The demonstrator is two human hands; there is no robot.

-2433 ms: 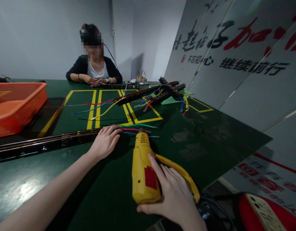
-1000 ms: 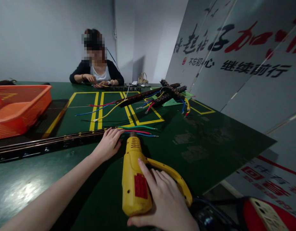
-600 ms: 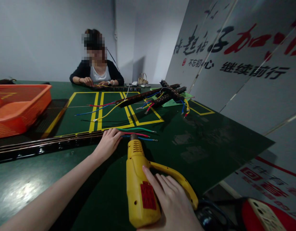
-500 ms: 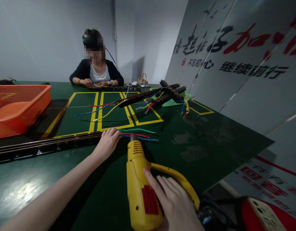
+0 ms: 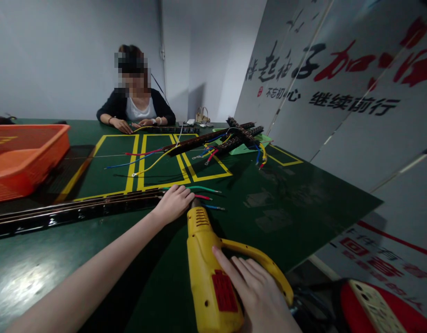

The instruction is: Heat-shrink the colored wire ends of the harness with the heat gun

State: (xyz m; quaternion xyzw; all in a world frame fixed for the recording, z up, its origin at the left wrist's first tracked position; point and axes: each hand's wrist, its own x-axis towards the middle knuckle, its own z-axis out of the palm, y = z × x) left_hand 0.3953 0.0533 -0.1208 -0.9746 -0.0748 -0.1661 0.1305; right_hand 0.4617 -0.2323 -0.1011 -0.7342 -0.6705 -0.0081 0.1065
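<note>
My right hand [image 5: 260, 293] is wrapped around a yellow heat gun [image 5: 206, 263] with a red label, its index finger lying along the body. The gun's dark nozzle [image 5: 196, 202] points away from me, right beside the fingertips of my left hand [image 5: 175, 202]. Those fingers are closed over a bundle of wires. Past them stick out the ends of a green wire [image 5: 204, 188], a red wire [image 5: 205, 198] and a blue wire [image 5: 216, 208], each tipped with metal. To the left runs a long dark strip [image 5: 106, 206] that the wires lead from. My left hand hides part of the wires.
An orange basket [image 5: 57, 148] stands at the left on the green table [image 5: 320, 199]. More dark strips [image 5: 239, 136] with coloured wires lie crossed farther back. Across the table a person [image 5: 140, 108] handles a similar strip. A red object [image 5: 383, 307] is at lower right.
My left hand has slid right along the wires, nearer their ends. The heat gun has shifted slightly right and down in view. The person opposite has moved their hands a little.
</note>
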